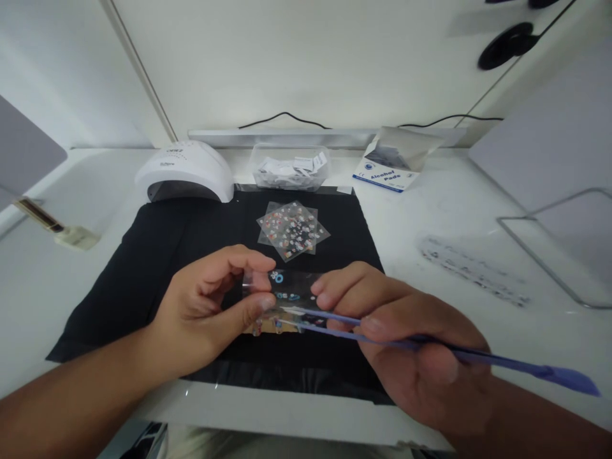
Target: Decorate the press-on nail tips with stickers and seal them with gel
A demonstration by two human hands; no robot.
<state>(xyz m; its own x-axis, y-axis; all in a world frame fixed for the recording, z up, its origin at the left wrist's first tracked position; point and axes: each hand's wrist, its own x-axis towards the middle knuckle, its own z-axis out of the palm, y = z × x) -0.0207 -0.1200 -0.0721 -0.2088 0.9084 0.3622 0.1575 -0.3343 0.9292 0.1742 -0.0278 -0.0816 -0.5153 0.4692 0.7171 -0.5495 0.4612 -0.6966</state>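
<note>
**Sticker sheet held over the black mat**

The left hand (201, 312) pinches a clear sticker sheet (282, 287) between thumb and fingers (248, 260), just above the black mat (157, 255) on the bench (430, 210). The right hand (406, 344) has its fingers closed on blue tweezers (430, 347), whose tips touch the sheet's lower edge. More sticker sheets (292, 229) lie beyond.

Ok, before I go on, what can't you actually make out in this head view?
- Tweezer tips: hidden behind the left hand's thumb and the sticker sheet, so contact with a sticker is unclear.
- Sticker designs on the sheet: too small and glary.
- Loose sheets on the black mat: patterns too small.
- Right hand: palm side hidden; wrist cut off by the bottom edge.
- Tub contents: blurred.
- Lamp label: unreadable.
</note>
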